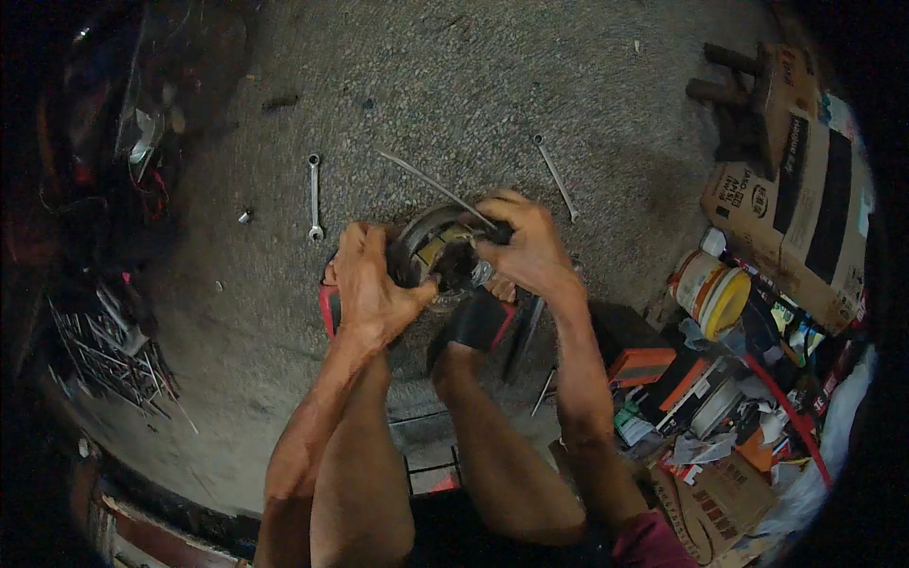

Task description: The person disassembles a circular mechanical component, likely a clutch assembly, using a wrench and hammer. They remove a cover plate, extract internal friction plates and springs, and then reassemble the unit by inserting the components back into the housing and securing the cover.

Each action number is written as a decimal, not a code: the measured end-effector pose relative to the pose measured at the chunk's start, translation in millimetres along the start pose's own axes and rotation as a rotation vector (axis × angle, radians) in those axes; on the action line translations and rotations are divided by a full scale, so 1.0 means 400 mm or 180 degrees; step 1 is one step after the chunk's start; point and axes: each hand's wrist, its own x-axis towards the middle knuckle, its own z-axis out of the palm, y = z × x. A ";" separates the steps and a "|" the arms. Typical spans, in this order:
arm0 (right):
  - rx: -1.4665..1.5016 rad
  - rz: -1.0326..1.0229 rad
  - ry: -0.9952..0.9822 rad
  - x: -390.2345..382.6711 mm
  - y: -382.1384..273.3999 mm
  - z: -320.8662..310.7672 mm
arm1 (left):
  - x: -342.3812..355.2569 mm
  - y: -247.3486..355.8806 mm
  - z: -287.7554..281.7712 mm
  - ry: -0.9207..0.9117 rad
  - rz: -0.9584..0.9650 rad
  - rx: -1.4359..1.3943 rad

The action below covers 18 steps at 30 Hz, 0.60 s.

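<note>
"Near the middle of the scene, how is the round metal part (434, 250) held?"

"The left hand (366, 286) grasps its left rim, while the right hand (530, 248), at its right side, clasps a long-shafted tool (445, 189). Holding from opposite sides probably steadies it."

"And beyond?"

"One wrench (315, 197) lies far left, another wrench (556, 178) far right: likely close for picking up, yet clear of both hands."

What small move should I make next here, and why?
Perhaps turn the screwdriver in your right hand so its tip faces the round metal part: it points outward past the rim, while your left hand grips the side.
</note>
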 end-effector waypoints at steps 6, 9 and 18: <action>0.0304 -0.0366 0.0171 -0.092 0.040 -0.003 | -0.030 0.055 -0.046 -0.0385 0.0527 0.0659; 0.0074 -0.0548 0.0335 -0.103 0.031 0.002 | -0.029 0.067 -0.044 -0.0530 0.0340 0.0357; 0.0411 0.1322 0.1490 -0.076 0.107 0.020 | -0.015 -0.043 -0.055 -0.0749 -0.1664 -0.2057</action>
